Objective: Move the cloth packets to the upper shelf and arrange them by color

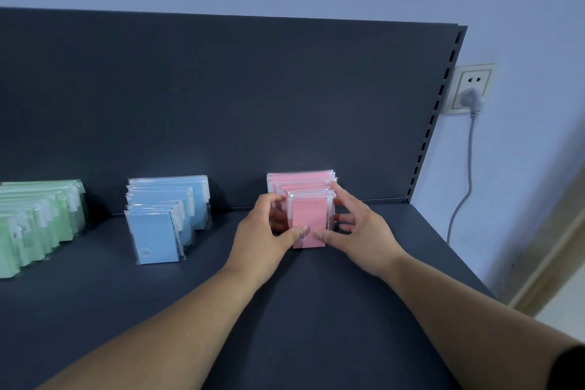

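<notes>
While stood upright at the right of the shelf [316,310], apart from the blue packets [158,231]: pink packets [308,215]. Front one pinched by left hand [262,237], fingers curled; steadied by right hand [361,231], fingers spread. Needed even squeezing, edges flush.

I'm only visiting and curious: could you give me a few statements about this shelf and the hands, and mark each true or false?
1. Both the left hand and the right hand touch the pink packets. True.
2. The blue packets stand to the right of the pink ones. False: they stand to their left, between them and the green packets.
3. The green packets are farthest left. True.
4. Nothing is plugged into the wall socket. False: a grey plug with a cord sits in it.
</notes>
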Demonstrator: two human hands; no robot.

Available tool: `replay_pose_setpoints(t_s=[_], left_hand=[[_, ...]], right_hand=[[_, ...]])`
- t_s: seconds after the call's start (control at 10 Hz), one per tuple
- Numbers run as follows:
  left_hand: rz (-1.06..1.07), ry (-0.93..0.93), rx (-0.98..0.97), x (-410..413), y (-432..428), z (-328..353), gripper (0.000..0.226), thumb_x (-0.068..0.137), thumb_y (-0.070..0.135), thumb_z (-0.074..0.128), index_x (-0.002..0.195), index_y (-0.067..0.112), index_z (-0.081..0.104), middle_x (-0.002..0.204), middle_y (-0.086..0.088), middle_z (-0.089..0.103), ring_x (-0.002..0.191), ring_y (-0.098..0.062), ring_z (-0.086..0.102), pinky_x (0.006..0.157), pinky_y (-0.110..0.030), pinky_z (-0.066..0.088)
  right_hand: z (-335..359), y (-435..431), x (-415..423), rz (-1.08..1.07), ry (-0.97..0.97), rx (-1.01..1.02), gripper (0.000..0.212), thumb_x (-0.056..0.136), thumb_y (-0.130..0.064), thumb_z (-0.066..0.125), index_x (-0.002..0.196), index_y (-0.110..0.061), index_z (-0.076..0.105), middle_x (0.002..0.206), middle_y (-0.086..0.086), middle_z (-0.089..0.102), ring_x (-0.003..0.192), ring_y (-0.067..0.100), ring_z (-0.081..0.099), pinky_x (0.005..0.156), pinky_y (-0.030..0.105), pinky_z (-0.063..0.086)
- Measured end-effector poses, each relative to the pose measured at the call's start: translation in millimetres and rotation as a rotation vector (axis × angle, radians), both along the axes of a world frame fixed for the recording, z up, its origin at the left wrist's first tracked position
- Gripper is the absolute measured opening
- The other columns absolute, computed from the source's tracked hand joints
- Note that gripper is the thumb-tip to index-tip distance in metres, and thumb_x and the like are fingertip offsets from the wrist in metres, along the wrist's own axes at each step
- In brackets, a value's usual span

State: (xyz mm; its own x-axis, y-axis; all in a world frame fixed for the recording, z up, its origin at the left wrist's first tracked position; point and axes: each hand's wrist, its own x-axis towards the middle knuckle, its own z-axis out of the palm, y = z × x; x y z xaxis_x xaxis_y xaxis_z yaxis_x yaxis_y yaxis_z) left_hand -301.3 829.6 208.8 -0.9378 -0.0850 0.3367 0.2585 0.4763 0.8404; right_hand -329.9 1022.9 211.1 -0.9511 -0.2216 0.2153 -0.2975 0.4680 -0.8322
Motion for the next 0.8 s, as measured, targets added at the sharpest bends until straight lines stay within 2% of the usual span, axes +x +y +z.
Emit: replay_pose_setpoints(t_s=[0.1,0.2,0.3,0.4,0.5,0.6,0.7,0.8], left_hand=[[0.014,-0.001,0.028,1,-2,1,0.047,0.069,0.035,0.084,0.099,0.037,0.047,0.088,0.014,0.063,0.076,0.008,0.06,0.064,-0.001,0.041],[0.0,-0.013,0.047,2,-6,0,0.038,0.071,0.031,0.082,0.094,0.032,0.051,0.085,0.011,0.063,0.067,0.004,0.059,0.06,-0.004,0.042],[-0.028,-0.022,0.029,0,-6,-1,0.029,0.076,0.026,0.079,0.089,0.03,0.054,0.083,0.01,0.063,0.062,0.004,0.056,0.058,-0.005,0.042],[-0.046,-0.037,0.008,0,-4,0,0.026,0.077,0.026,0.079,0.088,0.029,0.055,0.082,0.01,0.063,0.06,0.004,0.055,0.058,-0.004,0.041],[-0.066,-0.036,0.036,0,-6,2,0.028,0.075,0.026,0.081,0.089,0.027,0.056,0.081,0.01,0.063,0.059,0.008,0.055,0.058,-0.003,0.041],[-0.077,-0.045,0.029,8,-11,5,0.031,0.073,0.03,0.082,0.089,0.03,0.055,0.084,0.01,0.062,0.06,0.007,0.056,0.058,-0.002,0.04],[-0.056,-0.067,-0.039,19,-24,6,0.031,0.074,0.035,0.08,0.089,0.035,0.052,0.089,0.012,0.06,0.068,0.001,0.058,0.058,-0.002,0.041],[-0.005,-0.107,-0.112,35,-35,9,0.031,0.078,0.037,0.076,0.097,0.032,0.052,0.095,0.015,0.057,0.076,-0.001,0.06,0.058,-0.007,0.041]], right_hand=[[1,2,3,-0.015,0.002,-0.041,0.089,0.07,-0.033,0.085,0.138,-0.058,0.032,0.132,-0.022,0.05,0.109,-0.002,0.059,0.097,0.02,0.048],[1,4,6,-0.042,-0.006,-0.077,0.079,0.071,-0.028,0.085,0.125,-0.064,0.039,0.122,-0.026,0.055,0.102,-0.001,0.064,0.094,0.02,0.05],[-1,3,8,-0.044,-0.03,-0.06,0.073,0.076,-0.024,0.082,0.13,-0.057,0.046,0.115,-0.025,0.061,0.096,-0.002,0.066,0.094,0.019,0.051],[1,1,10,-0.064,-0.053,-0.05,0.073,0.079,-0.023,0.079,0.138,-0.048,0.044,0.118,-0.018,0.061,0.095,-0.004,0.066,0.091,0.014,0.049],[4,1,13,-0.083,-0.052,-0.031,0.071,0.08,-0.025,0.078,0.135,-0.053,0.042,0.116,-0.019,0.059,0.092,-0.007,0.066,0.084,0.009,0.049],[5,2,21,-0.142,-0.079,-0.028,0.08,0.078,-0.032,0.08,0.143,-0.045,0.035,0.123,-0.017,0.054,0.101,-0.001,0.062,0.074,0.007,0.044],[5,3,30,-0.162,-0.099,-0.031,0.085,0.077,-0.036,0.079,0.147,-0.039,0.032,0.132,-0.011,0.052,0.108,0.005,0.058,0.08,0.013,0.042],[11,-2,43,-0.194,-0.073,0.028,0.084,0.077,-0.039,0.078,0.148,-0.038,0.031,0.135,-0.011,0.051,0.109,0.004,0.053,0.086,0.02,0.042]])
